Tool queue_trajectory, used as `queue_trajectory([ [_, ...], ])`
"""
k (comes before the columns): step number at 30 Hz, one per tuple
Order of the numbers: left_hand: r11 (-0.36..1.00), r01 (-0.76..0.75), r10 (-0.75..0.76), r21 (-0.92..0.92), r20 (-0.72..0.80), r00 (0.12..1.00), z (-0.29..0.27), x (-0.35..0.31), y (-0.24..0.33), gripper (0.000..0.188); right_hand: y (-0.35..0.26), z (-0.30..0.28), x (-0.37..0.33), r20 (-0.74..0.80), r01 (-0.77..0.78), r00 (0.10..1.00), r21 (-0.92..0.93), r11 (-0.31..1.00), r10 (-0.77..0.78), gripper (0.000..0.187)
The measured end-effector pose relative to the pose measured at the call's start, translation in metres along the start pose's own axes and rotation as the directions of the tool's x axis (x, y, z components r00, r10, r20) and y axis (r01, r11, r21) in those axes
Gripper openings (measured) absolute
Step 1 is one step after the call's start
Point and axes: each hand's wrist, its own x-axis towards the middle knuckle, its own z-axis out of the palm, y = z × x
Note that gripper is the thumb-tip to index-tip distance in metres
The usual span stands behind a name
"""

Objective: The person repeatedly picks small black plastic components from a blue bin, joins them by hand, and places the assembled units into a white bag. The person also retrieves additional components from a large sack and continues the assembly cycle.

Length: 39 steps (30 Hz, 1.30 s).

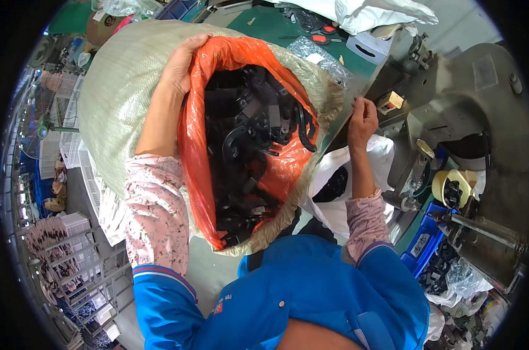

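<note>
A large woven whitish sack (pixel 121 87) with an orange plastic liner (pixel 235 55) lies tilted in front of me, its mouth open. It is filled with black plastic parts (pixel 247 146). My left hand (pixel 182 64) grips the upper rim of the sack and liner. My right hand (pixel 362 119) is raised beside the sack's right edge with fingers curled, pinching what looks like the rim or a small item; I cannot tell which. Below it sits a white plastic bag (pixel 346 175) holding more black parts.
A grey metal press machine (pixel 474 116) stands at the right with a yellow tape roll (pixel 454 186). Blue bins (pixel 422 245) sit below it. The green table (pixel 276 26) holds clear bags and a white bag (pixel 381 11). White crates (pixel 72 140) stand left.
</note>
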Motion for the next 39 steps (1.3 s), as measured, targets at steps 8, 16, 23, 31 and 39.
queue_trajectory([
  [8,0.217,-0.234,0.609,0.948,0.056,0.791,0.049,-0.047,0.004,0.032,0.037,0.017,-0.068,0.428,0.294,0.902,-0.519,0.803,-0.053,0.02],
  [16,0.272,-0.511,0.523,0.815,0.32,0.79,0.126,-0.17,-0.087,0.024,0.033,-0.065,-0.11,0.179,-0.339,0.911,-0.189,0.921,0.372,0.024],
  [23,0.52,-0.378,0.277,0.766,0.268,0.923,0.157,-0.208,-0.209,0.035,-0.015,-0.153,-0.15,0.153,-0.426,0.899,0.087,0.901,0.41,0.021],
  [31,0.307,-0.599,-0.147,0.739,0.659,0.738,0.228,-0.244,-0.249,0.044,-0.082,-0.238,-0.213,0.419,-0.558,0.804,0.285,0.779,0.422,0.027],
  [39,0.636,-0.178,-0.431,0.751,0.538,0.725,0.255,-0.273,-0.281,0.041,-0.074,-0.294,-0.213,0.466,-0.541,0.812,0.371,0.755,0.352,0.027],
])
